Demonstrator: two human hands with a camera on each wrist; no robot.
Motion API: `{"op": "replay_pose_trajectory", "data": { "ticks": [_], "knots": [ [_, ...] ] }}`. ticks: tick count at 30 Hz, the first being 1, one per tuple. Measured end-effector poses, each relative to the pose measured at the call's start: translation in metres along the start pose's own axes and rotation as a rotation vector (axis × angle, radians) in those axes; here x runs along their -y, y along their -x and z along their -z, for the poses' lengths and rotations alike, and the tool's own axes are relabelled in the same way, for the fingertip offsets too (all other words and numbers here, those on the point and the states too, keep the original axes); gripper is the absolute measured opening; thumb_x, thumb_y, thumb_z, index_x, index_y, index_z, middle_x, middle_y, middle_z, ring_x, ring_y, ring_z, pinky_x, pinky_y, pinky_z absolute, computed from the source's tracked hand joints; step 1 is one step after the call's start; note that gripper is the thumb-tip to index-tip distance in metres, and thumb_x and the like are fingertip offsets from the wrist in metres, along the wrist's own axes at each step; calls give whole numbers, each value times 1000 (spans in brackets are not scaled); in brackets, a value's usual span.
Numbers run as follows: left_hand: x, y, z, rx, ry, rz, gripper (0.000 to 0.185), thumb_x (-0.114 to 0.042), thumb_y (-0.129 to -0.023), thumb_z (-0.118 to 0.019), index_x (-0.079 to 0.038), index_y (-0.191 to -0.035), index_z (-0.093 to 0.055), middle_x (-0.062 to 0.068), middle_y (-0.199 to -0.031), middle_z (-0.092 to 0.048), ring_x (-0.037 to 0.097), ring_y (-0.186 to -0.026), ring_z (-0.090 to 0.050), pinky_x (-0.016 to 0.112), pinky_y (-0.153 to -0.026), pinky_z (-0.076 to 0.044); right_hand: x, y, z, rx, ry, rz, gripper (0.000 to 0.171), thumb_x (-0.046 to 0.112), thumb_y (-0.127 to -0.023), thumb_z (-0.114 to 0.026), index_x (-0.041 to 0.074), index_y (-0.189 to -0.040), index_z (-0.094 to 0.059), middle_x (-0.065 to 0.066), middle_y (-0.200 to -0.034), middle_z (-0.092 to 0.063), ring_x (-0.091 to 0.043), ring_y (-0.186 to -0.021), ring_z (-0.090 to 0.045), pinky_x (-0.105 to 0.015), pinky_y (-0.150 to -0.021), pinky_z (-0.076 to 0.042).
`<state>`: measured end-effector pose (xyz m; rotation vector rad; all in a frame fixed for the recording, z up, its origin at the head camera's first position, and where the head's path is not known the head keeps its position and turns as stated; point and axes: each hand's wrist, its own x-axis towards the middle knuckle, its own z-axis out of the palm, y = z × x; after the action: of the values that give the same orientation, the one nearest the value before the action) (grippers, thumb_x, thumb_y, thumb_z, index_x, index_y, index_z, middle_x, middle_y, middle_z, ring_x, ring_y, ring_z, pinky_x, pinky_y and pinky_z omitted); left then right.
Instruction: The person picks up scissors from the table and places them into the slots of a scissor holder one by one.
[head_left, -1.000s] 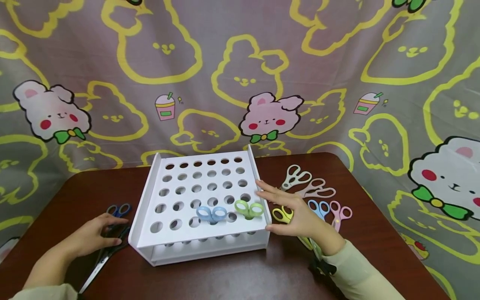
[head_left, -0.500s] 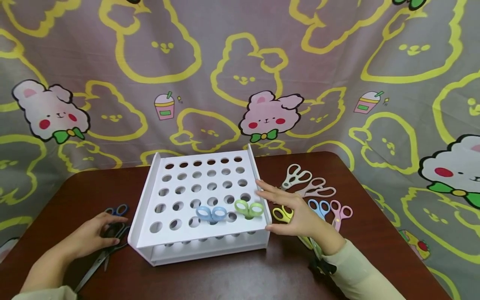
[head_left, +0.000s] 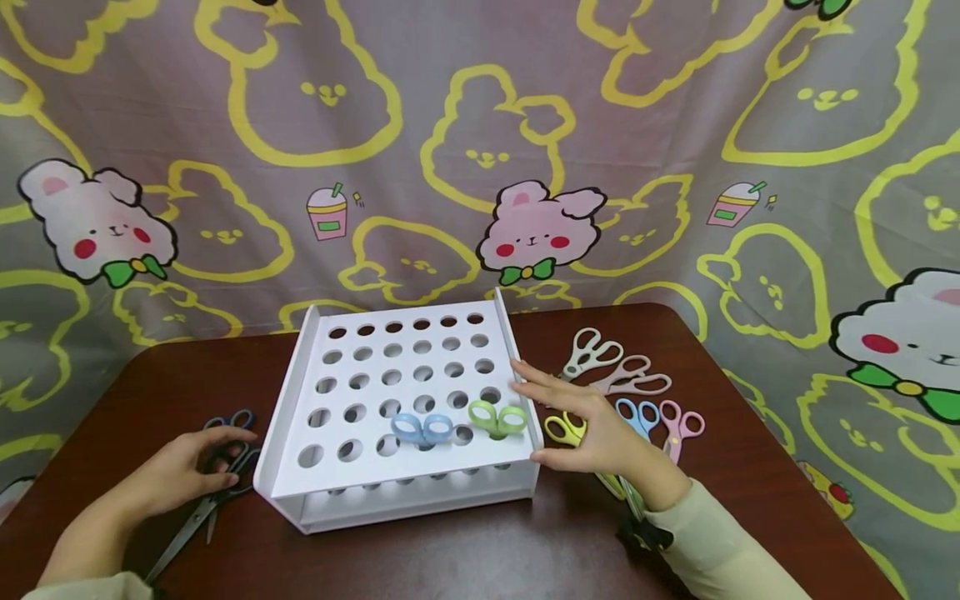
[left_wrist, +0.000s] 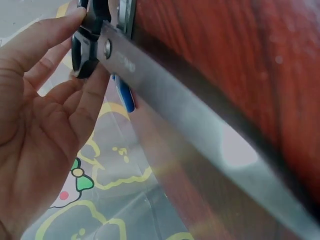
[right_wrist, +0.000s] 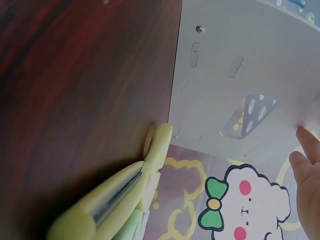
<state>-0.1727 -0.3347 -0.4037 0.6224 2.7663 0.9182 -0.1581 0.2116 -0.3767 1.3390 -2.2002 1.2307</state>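
Observation:
My left hand lies at the table's left and pinches the black handles of a pair of long steel scissors. In the left wrist view, thumb and fingers close on the handles while the blade runs down to the right. My right hand is flat, its straight fingers touching the right wall of a white rack with holes. Light blue scissors and green scissors stand in the rack's front holes. In the right wrist view, the rack's wall shows, with my fingertips on it.
Blue-handled scissors lie just beyond my left hand. Right of the rack lie cream, beige, blue, pink and yellow scissors. A cartoon-print cloth hangs behind the brown table.
My left hand has closed on the black-handled scissors and drawn them slightly to the left. The right hand has stayed against the rack.

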Motion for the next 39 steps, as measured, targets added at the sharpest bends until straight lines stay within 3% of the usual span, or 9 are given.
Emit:
{"op": "replay_pose_trajectory", "data": {
  "ticks": [5,12,20,28,39],
  "knots": [
    [2,1,1,-32,28,-43,45,0,-77,-79,4,-118,-60,7,-96,-59,-5,-76,-51,20,-59,-45,0,0,-1,4,1,-11,72,26,-80,-84,6,-142,-54,-17,-154,-43,-26,-140,-47,-22,-110,-41],
    [-4,2,7,22,35,72,48,-6,-82,-78,4,-125,-59,6,-92,-61,-3,-77,-53,21,-61,-45,0,-2,-1,-3,1,2,71,27,-81,-84,6,-142,-54,-18,-154,-44,-23,-141,-46,-22,-110,-41],
    [-10,3,9,-27,1,110,51,-6,-81,-79,5,-126,-59,13,-98,-71,-4,-79,-58,21,-62,-52,1,-2,-1,-3,3,11,70,27,-81,-83,4,-141,-55,-19,-153,-44,-23,-141,-46,-22,-110,-40],
    [-15,2,13,-83,8,80,52,-5,-78,-80,4,-125,-60,11,-97,-70,-6,-79,-58,20,-62,-52,-1,-2,-1,-10,13,5,70,30,-82,-83,6,-141,-55,-18,-153,-44,-25,-139,-48,-21,-110,-41],
    [-20,2,14,-104,-4,54,51,-5,-79,-80,4,-125,-60,12,-98,-70,-6,-79,-58,21,-61,-53,3,-3,-1,-16,4,14,70,27,-81,-83,3,-140,-55,-20,-152,-45,-27,-139,-48,-22,-111,-40]
  ]
}}
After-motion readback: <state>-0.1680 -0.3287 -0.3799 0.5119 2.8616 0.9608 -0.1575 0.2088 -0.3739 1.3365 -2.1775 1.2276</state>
